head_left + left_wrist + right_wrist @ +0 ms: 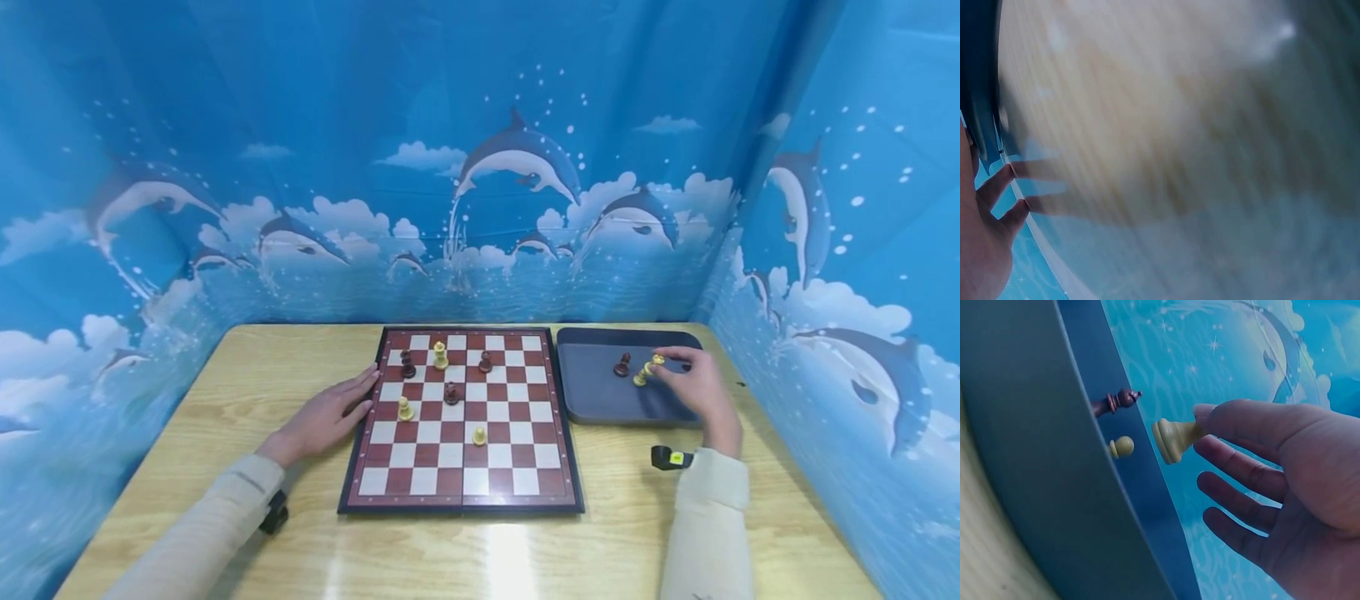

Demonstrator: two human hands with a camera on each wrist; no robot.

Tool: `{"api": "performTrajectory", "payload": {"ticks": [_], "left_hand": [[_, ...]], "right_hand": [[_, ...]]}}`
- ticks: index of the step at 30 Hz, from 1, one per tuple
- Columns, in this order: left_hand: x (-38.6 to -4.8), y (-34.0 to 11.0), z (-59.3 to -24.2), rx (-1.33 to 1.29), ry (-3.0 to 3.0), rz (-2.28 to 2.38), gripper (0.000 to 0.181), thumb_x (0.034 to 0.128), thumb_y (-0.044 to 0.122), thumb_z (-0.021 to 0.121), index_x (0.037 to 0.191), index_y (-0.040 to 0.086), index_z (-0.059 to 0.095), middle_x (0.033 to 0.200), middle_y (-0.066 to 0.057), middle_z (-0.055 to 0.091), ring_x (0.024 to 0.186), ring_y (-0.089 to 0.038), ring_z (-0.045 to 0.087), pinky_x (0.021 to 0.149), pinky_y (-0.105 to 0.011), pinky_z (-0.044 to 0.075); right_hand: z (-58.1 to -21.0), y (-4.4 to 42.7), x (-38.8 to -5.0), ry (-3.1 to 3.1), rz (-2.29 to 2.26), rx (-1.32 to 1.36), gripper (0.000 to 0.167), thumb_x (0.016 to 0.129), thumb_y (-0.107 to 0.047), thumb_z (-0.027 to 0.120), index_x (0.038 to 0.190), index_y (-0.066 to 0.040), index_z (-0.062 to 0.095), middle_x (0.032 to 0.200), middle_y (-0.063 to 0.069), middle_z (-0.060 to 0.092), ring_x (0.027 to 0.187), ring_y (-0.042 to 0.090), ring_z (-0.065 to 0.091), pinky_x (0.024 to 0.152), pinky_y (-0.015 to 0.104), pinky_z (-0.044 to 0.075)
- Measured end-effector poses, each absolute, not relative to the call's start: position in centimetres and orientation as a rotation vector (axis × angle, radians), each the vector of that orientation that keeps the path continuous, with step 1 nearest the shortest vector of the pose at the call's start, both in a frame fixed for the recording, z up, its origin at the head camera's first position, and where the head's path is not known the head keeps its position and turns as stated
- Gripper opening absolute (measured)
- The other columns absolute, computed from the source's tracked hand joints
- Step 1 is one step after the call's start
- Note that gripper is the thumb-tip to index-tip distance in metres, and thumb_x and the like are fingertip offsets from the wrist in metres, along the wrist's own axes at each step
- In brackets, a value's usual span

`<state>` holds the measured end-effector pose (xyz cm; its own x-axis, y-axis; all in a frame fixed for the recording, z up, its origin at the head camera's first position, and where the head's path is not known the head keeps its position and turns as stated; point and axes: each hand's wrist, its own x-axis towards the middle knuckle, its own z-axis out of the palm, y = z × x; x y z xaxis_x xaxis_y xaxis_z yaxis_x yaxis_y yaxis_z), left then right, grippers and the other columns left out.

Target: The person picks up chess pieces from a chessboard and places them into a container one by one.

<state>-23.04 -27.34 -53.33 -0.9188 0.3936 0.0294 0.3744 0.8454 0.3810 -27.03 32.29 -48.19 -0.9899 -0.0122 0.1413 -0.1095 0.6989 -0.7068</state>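
Observation:
My right hand (697, 387) pinches a pale yellow chess piece (1174, 439) between thumb and index finger, above the grey tray (592, 408). The other fingers are spread, and the fingertips hide the piece's top in the right wrist view. Below it in the tray stand a yellow pawn (1124, 446) and a dark brown bishop (1122, 400). My left hand (326, 417) touches the left edge of the chessboard (510, 458) with fingers extended. On the board stand several pieces, among them a tall yellow piece (440, 356), a dark piece (451, 393) and a yellow pawn (479, 436).
The tray sits right beside the board's right edge on a wooden table (420, 554). A blue dolphin-print curtain (360, 167) surrounds the table's back and sides. Other dark pieces (407, 363) stand toward the far side of the board.

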Motion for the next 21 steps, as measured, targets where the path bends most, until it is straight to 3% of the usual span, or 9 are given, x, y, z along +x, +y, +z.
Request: {"api": "performTrajectory", "payload": {"ticks": [21], "left_hand": [[-23.1, -27.36, -53.3, 0.634, 2.964, 0.599, 0.061, 0.11, 0.044, 0.038, 0.162, 0.014, 0.025, 0.169, -0.007, 0.022, 0.149, -0.038, 0.034, 0.12, -0.058, 0.033]], "right_hand": [[-49.09, 33.41, -26.94, -2.842, 1.112, -0.023, 0.038, 0.098, -0.013, 0.066, 0.129, 0.009, 0.063, 0.133, 0.037, 0.058, 0.128, 0.053, 0.049, 0.104, 0.068, 0.043]]}}
